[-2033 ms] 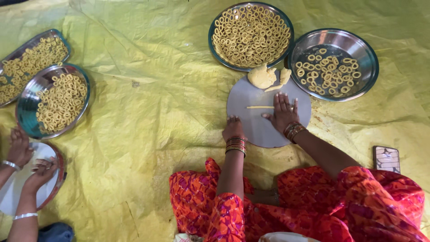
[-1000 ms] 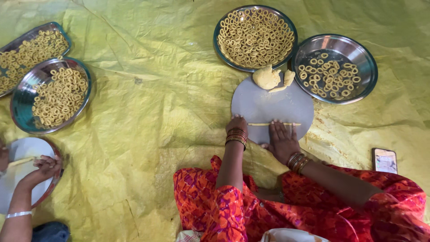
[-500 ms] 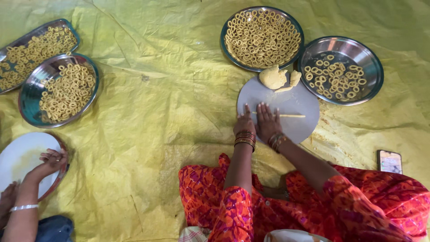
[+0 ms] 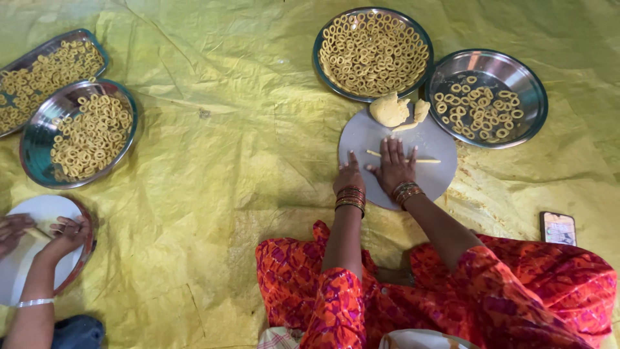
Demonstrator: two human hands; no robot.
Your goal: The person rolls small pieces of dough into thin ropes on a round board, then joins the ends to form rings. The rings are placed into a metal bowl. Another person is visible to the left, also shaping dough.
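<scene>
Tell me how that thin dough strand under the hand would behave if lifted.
The dough strand is thin and long, so it would probably sag and may tear. Under the right hand on the round board it likely rolls easily.

A crinkled yellow sheet [image 4: 213,168] covers the whole floor, creased in long folds and shiny where soft daylight falls from above. A few damp or darker patches mark it near the middle. Steel plates [image 4: 539,97] sit along the top and left edges on the sheet. A phone [image 4: 558,227] lies flat at the right. No walls, windows or furniture show.
</scene>
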